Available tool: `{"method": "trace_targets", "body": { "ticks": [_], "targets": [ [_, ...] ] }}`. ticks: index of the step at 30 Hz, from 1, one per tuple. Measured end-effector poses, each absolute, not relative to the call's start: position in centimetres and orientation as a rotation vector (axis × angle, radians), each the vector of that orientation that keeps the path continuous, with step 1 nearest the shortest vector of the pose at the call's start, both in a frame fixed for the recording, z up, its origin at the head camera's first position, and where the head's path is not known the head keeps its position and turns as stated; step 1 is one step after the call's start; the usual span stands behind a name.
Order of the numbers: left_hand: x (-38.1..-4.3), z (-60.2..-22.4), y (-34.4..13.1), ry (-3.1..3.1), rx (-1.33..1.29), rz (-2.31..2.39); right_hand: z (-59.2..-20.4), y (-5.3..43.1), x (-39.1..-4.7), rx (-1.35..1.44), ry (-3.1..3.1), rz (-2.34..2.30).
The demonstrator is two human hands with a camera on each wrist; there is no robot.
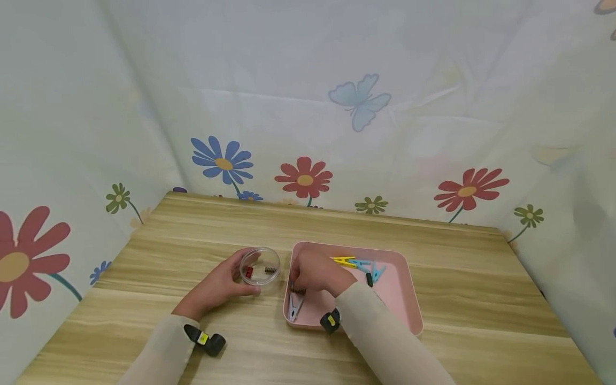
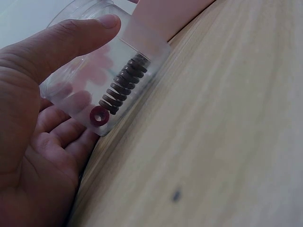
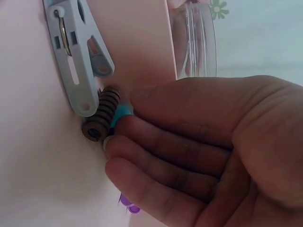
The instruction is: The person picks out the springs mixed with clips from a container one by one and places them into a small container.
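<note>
Brown spring: here it is, the brown spring point(image 3: 102, 113), down in the pink tray point(image 1: 395, 294), right at the fingertips; from the right wrist it lies at their 11 o'clock.
Right hand: the right hand point(image 1: 315, 271) is in the tray, fingers bent and bunched narrow; whether they pinch that spring, I cannot tell.
Grey clothespin: the grey clothespin point(image 3: 78, 61) sits just beside the spring, at its 11 o'clock in that same close view.
Left hand: the left hand point(image 1: 222, 282), at the jar's 8 o'clock, thumb and fingers curved round the clear jar point(image 1: 260, 260), tray over at the jar's 4 o'clock.
Jar count: two springs, one red spring point(image 1: 249, 272) at 8 o'clock, one dark spring point(image 1: 270, 270) at 4.
Tray count: two springs, the brown plus a dark green spring point(image 1: 369, 279) at the right hand's 3 o'clock; one grey clothespin, one yellow clothespin point(image 1: 344, 261), at least two blue clothespins point(image 1: 378, 272).
Half-hidden: one teal piece point(image 3: 122, 113), one purple piece point(image 3: 130, 203).
</note>
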State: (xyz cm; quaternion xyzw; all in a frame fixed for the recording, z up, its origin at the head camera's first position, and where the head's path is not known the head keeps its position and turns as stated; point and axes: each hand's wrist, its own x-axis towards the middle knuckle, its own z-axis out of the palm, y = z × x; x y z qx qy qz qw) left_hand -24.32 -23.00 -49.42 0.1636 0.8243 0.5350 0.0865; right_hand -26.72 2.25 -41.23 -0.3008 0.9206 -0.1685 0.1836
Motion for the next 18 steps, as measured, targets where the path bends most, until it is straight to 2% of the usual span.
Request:
{"method": "trace_targets", "body": {
  "ticks": [18],
  "targets": [
    [-24.1, -49.3, -23.1, 2.463, 0.451, 1.589, -41.3, 1.2, -26.7, -0.825, 2.606, -0.307]
  ]
}}
